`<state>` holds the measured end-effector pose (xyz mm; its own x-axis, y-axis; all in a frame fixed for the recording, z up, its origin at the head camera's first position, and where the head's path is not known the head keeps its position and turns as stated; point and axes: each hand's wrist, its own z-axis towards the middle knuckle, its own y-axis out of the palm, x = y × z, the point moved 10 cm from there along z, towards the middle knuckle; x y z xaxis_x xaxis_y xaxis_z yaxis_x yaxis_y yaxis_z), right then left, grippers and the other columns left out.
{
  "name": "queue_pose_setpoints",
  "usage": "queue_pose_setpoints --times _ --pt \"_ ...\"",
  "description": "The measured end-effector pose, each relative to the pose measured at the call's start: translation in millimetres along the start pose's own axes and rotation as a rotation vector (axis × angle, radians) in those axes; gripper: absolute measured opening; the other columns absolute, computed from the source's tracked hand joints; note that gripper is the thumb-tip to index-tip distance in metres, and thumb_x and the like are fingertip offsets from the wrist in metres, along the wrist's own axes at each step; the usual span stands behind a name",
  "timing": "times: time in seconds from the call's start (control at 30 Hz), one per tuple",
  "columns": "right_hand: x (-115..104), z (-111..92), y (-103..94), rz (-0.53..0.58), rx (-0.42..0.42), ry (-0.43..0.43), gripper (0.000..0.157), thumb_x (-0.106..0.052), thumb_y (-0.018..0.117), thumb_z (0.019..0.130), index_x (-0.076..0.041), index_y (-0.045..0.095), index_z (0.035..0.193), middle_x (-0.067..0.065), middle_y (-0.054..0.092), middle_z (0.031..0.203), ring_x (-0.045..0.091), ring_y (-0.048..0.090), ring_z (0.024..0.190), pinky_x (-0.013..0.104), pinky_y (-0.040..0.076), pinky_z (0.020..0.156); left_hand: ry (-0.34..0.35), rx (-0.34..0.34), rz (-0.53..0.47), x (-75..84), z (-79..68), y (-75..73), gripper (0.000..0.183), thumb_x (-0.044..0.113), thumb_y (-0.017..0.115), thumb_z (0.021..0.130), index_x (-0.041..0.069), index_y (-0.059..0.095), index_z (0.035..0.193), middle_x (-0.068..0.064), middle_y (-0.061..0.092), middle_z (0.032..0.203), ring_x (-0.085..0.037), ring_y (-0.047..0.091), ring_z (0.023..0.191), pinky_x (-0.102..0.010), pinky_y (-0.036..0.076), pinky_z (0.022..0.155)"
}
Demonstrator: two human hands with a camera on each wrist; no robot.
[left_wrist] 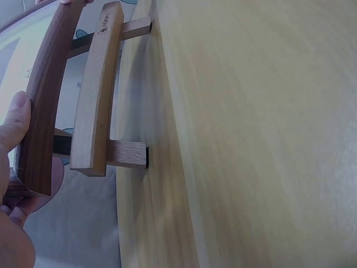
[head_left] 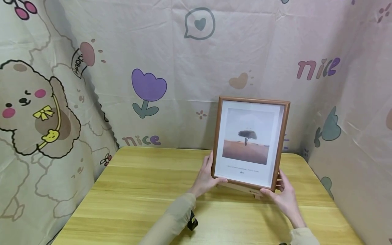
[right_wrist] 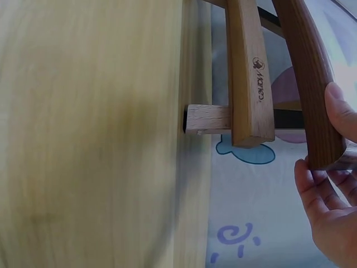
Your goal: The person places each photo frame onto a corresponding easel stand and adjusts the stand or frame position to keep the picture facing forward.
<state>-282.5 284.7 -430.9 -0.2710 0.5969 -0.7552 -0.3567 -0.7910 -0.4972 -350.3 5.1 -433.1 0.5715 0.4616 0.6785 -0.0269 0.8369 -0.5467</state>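
Note:
A brown wooden picture frame (head_left: 251,139) with a print of a lone tree is held upright, slightly tilted, over the right part of the table. My left hand (head_left: 206,177) grips its lower left corner, thumb on the front and fingers behind. At the lower right corner, my right hand (head_left: 284,195) holds it the same way. Below and behind the frame is a light wooden stand (head_left: 239,188) with a front crossbar (left_wrist: 96,100) and short legs (right_wrist: 209,119) on the table. Both wrist views show a gap between the frame's bottom edge and that crossbar.
The wood-grain table (head_left: 131,200) extends to the left and in front of the stand. A printed cloth curtain (head_left: 177,58) hangs behind the table and along both sides. A small black object (head_left: 192,222) is at my left sleeve.

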Motion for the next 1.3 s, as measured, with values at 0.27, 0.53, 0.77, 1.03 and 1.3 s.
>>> queue_pose_setpoints --times 0.27,0.53,0.77,1.03,1.3 --pt "5.3 -1.6 0.8 -0.034 -0.008 0.039 0.102 -0.006 0.091 0.07 0.004 0.031 0.152 0.022 0.058 0.115 -0.01 0.047 0.088 0.003 0.045 0.076 -0.017 -0.025 -0.014 -4.1 1.8 7.2 0.126 0.031 0.091 0.073 0.006 0.006 0.163 -0.013 0.041 0.144 -0.026 0.055 0.124 -0.043 0.048 0.112" --pt "14.5 -1.0 2.9 -0.06 -0.004 0.053 0.102 -0.006 0.091 0.07 0.006 0.031 0.151 0.025 0.059 0.117 -0.015 0.045 0.088 0.003 0.045 0.075 -0.015 -0.03 -0.022 -7.7 2.7 12.7 0.125 0.029 0.091 0.073 0.006 0.007 0.162 -0.013 0.041 0.145 -0.026 0.055 0.126 -0.042 0.047 0.113" --pt "18.7 -1.4 3.4 -0.097 0.005 0.065 0.102 -0.008 0.092 0.069 0.007 0.032 0.149 0.025 0.059 0.119 -0.015 0.043 0.088 0.006 0.046 0.075 -0.022 -0.034 -0.014 -10.9 5.1 16.4 0.125 0.03 0.091 0.072 0.007 0.008 0.163 -0.012 0.04 0.147 -0.025 0.054 0.128 -0.042 0.046 0.113" --pt "22.3 -1.1 5.2 -0.133 -0.001 0.107 0.103 -0.011 0.093 0.069 0.005 0.031 0.15 0.024 0.059 0.12 -0.013 0.043 0.09 0.012 0.049 0.077 -0.036 -0.039 -0.006 -14.8 5.8 19.0 0.125 0.032 0.09 0.072 0.007 0.008 0.163 -0.011 0.04 0.147 -0.025 0.053 0.128 -0.042 0.046 0.113" --pt "25.4 -0.3 7.1 -0.142 -0.017 0.135 0.103 -0.012 0.092 0.07 0.005 0.029 0.15 0.025 0.059 0.122 -0.002 0.047 0.092 0.014 0.05 0.078 -0.058 -0.045 -0.009 -19.1 6.2 21.4 0.125 0.03 0.09 0.073 0.009 0.006 0.163 -0.012 0.039 0.149 -0.026 0.053 0.13 -0.043 0.045 0.114"
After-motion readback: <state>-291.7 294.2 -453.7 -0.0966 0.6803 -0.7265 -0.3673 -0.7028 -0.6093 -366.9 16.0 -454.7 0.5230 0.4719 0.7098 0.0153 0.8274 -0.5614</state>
